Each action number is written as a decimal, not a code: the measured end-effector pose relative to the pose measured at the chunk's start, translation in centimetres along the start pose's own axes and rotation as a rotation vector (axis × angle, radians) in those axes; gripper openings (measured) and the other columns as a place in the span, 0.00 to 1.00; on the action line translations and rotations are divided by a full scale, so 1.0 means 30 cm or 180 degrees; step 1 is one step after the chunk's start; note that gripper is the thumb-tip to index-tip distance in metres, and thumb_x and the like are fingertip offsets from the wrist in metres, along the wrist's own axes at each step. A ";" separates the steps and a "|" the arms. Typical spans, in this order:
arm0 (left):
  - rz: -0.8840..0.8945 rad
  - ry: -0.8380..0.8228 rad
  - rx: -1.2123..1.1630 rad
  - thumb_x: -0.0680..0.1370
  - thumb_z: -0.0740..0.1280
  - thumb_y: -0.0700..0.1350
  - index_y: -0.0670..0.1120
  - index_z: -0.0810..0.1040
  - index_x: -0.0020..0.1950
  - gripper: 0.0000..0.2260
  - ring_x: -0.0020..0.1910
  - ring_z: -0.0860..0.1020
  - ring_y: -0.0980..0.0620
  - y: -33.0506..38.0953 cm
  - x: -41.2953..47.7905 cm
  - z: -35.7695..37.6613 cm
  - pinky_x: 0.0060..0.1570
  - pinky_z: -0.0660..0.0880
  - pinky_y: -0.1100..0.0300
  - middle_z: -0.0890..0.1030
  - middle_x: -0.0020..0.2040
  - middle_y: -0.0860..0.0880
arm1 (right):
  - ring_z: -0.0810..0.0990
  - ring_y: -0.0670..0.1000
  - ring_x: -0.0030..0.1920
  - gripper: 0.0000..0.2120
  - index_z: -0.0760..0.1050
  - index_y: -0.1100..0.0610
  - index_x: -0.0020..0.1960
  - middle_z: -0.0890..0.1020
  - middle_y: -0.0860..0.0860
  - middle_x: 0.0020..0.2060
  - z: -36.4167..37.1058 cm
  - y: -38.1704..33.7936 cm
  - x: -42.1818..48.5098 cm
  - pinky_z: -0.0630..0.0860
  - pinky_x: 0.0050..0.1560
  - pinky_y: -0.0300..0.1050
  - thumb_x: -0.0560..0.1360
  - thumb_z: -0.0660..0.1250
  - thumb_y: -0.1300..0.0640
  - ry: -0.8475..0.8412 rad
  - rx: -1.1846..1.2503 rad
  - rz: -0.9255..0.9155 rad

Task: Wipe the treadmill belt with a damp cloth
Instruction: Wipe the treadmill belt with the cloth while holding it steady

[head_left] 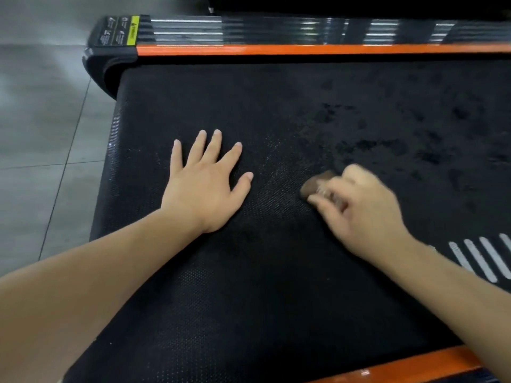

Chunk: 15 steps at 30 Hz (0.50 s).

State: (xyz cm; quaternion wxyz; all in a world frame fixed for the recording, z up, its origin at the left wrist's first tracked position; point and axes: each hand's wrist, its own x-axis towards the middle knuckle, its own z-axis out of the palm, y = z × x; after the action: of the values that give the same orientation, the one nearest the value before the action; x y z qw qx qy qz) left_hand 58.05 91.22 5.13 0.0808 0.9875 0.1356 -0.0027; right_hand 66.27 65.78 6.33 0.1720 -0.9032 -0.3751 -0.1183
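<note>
The cloth (318,183), judged soft and light, is gripped bunched by the right hand (365,208), the left hand (206,186) spread flat on the belt (276,286)

Warning label (132,30) on treadmill rail (276,31); wording unreadable.
</note>
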 end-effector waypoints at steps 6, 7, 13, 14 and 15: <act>-0.0196 -0.0200 -0.0158 0.83 0.46 0.64 0.53 0.53 0.83 0.30 0.82 0.39 0.43 0.042 0.022 -0.005 0.77 0.36 0.35 0.46 0.84 0.44 | 0.75 0.56 0.41 0.14 0.79 0.54 0.46 0.70 0.50 0.38 -0.009 0.077 0.122 0.70 0.37 0.46 0.76 0.66 0.43 0.0090 -0.0011 0.0687; -0.0229 -0.0184 -0.0121 0.82 0.46 0.64 0.52 0.52 0.83 0.31 0.82 0.39 0.42 0.051 0.021 0.001 0.76 0.36 0.35 0.45 0.84 0.43 | 0.74 0.56 0.41 0.14 0.79 0.54 0.46 0.70 0.50 0.39 0.007 0.055 0.110 0.69 0.37 0.46 0.76 0.66 0.43 0.0174 -0.0052 0.0626; -0.0199 0.0008 0.0001 0.82 0.44 0.65 0.53 0.50 0.83 0.31 0.82 0.39 0.41 0.059 0.010 0.019 0.76 0.37 0.34 0.45 0.84 0.42 | 0.75 0.54 0.40 0.16 0.80 0.54 0.46 0.71 0.49 0.39 0.021 0.067 0.155 0.68 0.37 0.44 0.75 0.65 0.41 -0.0002 0.0182 0.0198; -0.0200 0.0014 0.0008 0.82 0.44 0.65 0.54 0.49 0.83 0.31 0.82 0.39 0.41 0.059 0.009 0.020 0.76 0.37 0.33 0.45 0.84 0.42 | 0.76 0.56 0.42 0.15 0.79 0.53 0.47 0.71 0.49 0.40 0.026 0.094 0.203 0.69 0.38 0.45 0.76 0.66 0.41 0.0127 0.0121 0.0638; -0.0195 0.0022 0.0023 0.82 0.44 0.65 0.55 0.49 0.83 0.31 0.82 0.39 0.41 0.060 0.009 0.021 0.76 0.37 0.33 0.45 0.84 0.42 | 0.76 0.57 0.44 0.15 0.79 0.53 0.47 0.71 0.50 0.40 0.042 0.095 0.222 0.70 0.40 0.46 0.76 0.67 0.41 0.0223 0.0050 0.0868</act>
State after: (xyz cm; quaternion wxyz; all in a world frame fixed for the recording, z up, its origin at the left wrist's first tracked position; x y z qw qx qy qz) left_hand 58.80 89.48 4.80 0.0766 0.9831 0.1660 -0.0023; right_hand 73.03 68.65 6.82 0.2066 -0.9397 -0.2436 -0.1223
